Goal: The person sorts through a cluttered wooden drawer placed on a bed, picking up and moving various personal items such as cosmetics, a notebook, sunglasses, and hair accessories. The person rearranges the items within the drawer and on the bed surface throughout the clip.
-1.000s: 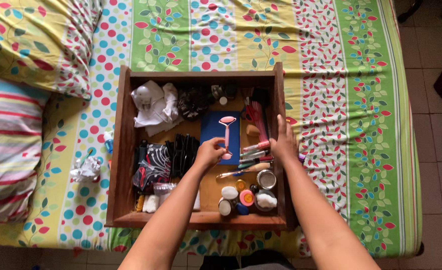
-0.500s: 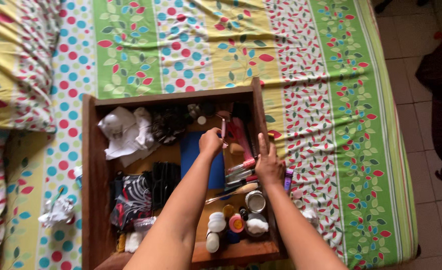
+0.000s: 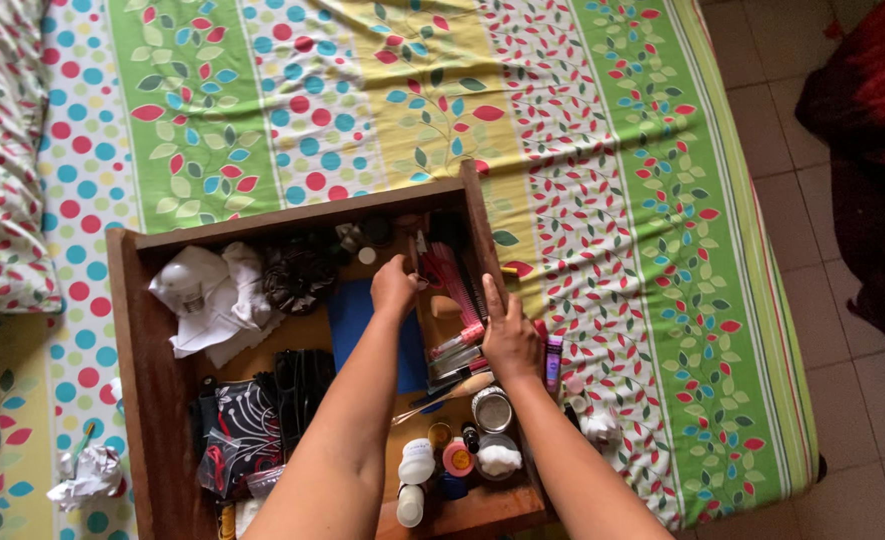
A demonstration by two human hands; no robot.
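Note:
An open wooden drawer [image 3: 132,330] lies on a bed covered by a colourful patterned sheet [image 3: 602,150]. My left hand [image 3: 394,287] reaches over a blue flat case [image 3: 354,318] to the drawer's far right corner. Its fingers are closed on a pink face roller that is mostly hidden by the hand. A pink comb [image 3: 452,272] lies just right of it. My right hand [image 3: 510,338] rests flat, fingers apart, on the drawer's right wall above pens and a brush [image 3: 454,390].
The drawer also holds a white cloth [image 3: 212,295], a black scrunchie [image 3: 297,272], a patterned pouch [image 3: 242,430], round tins [image 3: 492,410] and small bottles [image 3: 417,465]. Crumpled paper [image 3: 87,475] lies on the sheet at the left. A pillow [image 3: 2,150] is at the far left, and tiled floor [image 3: 792,200] at the right.
My left hand picked the pink roller off the blue case and carried it toward the drawer's far right corner. My right hand stayed on the right wall. The view shifted right.

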